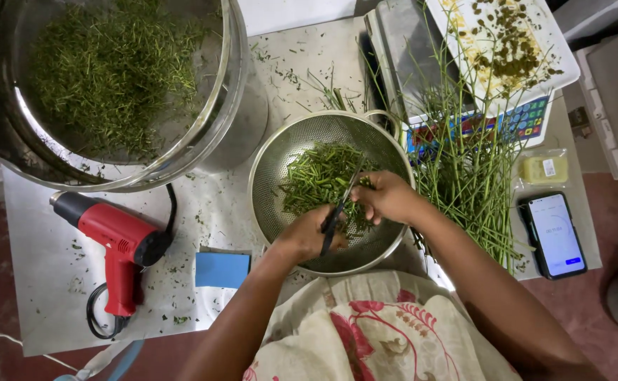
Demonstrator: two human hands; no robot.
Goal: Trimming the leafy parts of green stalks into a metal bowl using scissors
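Grey table (55, 254) strewn with green scraps, red floor around it. Landmark: perforated metal colander (273, 173), centre. Over its bowl, left hand (305, 236) is clenched around the handles of dark scissors (338, 212), blades pointing away from the person. Right hand (386, 197) pinches a bunch of green stems (316, 176) at the blades; cut pieces lie in the colander below. Right of the colander: loose long stalks (464, 176), a phone (554, 235) further right. Left of it: red heat gun (115, 243), blue pad (222, 269). Up-left: large steel bowl (228, 106) of chopped greens. Judgement: keep the bunch tight, fingertips behind the blades, snips short and over the bowl
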